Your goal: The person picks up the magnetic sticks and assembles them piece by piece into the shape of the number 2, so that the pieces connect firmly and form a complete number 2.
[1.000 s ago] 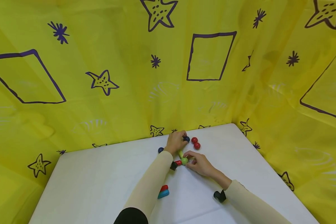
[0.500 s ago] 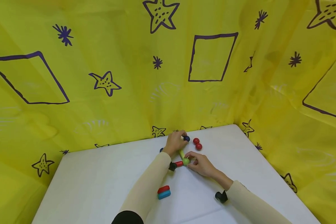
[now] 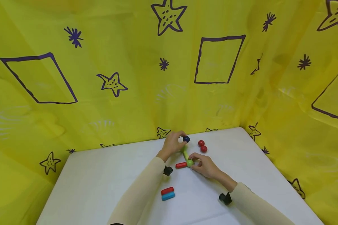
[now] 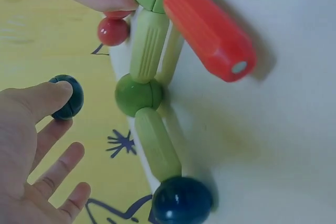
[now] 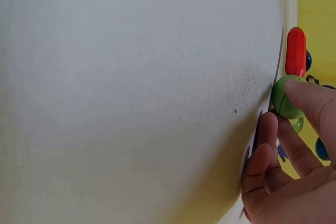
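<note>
The left hand (image 3: 172,144) pinches a dark blue ball (image 3: 186,139) between thumb and forefinger; in the left wrist view that ball (image 4: 68,97) is apart from the chain. The right hand (image 3: 207,167) grips a light green ball (image 3: 190,162) with thumb and fingers. A red stick (image 3: 181,165) and a light green stick (image 3: 185,154) stick out from this ball. In the left wrist view the green stick (image 4: 149,45) leads to a second green ball (image 4: 138,95), then another green stick (image 4: 157,144) and a second dark blue ball (image 4: 182,201).
Two red balls (image 3: 204,149) lie right of the left hand, near the back of the white table (image 3: 101,184). A red stick (image 3: 167,190) and a blue stick (image 3: 168,196) lie side by side nearer the front. Yellow cloth (image 3: 140,103) with drawn shapes hangs behind and at the right.
The left hand has shifted slightly left with the blue ball, uncovering more of the red and green sticks. The right hand keeps its hold on the green ball. The whole view has shifted a little.
</note>
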`<state>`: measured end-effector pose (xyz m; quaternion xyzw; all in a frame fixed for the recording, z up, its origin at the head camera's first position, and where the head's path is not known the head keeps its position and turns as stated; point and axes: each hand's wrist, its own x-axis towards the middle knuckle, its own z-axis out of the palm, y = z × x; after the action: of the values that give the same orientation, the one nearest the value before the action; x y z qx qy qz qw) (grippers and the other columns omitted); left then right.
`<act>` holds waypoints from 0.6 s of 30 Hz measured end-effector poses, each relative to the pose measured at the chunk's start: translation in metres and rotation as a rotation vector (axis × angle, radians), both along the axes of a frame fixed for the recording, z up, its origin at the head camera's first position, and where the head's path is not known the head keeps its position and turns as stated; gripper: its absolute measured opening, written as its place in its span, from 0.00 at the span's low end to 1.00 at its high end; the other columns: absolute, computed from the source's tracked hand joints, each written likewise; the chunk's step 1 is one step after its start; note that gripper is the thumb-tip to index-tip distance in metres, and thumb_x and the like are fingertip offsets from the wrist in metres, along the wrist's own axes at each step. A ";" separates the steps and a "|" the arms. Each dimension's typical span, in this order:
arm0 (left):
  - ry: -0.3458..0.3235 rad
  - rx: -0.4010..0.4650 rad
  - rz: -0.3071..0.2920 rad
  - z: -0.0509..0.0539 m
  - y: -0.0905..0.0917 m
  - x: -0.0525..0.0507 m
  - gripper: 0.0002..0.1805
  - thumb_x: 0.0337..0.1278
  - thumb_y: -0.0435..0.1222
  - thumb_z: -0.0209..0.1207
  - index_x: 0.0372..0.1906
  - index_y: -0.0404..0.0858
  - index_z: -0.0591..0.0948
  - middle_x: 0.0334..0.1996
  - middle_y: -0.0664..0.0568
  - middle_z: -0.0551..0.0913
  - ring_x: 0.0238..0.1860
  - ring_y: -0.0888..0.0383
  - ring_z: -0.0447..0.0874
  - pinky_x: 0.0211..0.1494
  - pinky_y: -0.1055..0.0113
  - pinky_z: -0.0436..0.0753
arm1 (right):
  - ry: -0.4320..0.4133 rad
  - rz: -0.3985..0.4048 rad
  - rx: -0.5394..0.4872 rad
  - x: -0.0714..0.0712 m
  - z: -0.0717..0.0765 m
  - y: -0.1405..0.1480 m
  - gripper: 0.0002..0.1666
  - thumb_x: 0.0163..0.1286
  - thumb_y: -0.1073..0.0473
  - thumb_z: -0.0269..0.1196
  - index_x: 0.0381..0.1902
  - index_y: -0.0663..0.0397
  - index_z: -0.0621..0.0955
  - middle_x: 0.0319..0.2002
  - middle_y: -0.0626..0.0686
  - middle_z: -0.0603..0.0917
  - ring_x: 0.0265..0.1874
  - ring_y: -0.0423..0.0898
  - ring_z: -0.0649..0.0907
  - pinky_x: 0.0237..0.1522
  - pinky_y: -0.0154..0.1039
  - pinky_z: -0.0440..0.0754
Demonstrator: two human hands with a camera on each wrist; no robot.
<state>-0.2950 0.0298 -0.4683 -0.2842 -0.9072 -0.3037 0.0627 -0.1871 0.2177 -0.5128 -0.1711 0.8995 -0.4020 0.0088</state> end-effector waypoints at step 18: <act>0.105 0.145 -0.046 0.000 -0.062 0.025 0.14 0.57 0.35 0.73 0.48 0.38 0.85 0.46 0.48 0.89 0.50 0.45 0.85 0.56 0.53 0.81 | 0.000 -0.035 0.020 -0.016 -0.001 -0.008 0.18 0.65 0.65 0.72 0.51 0.49 0.81 0.47 0.57 0.88 0.27 0.44 0.78 0.30 0.37 0.75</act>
<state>-0.2702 -0.0325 -0.4683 -0.3150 -0.8716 -0.3548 0.1237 -0.2031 0.2099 -0.5142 -0.1554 0.9063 -0.3930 0.0034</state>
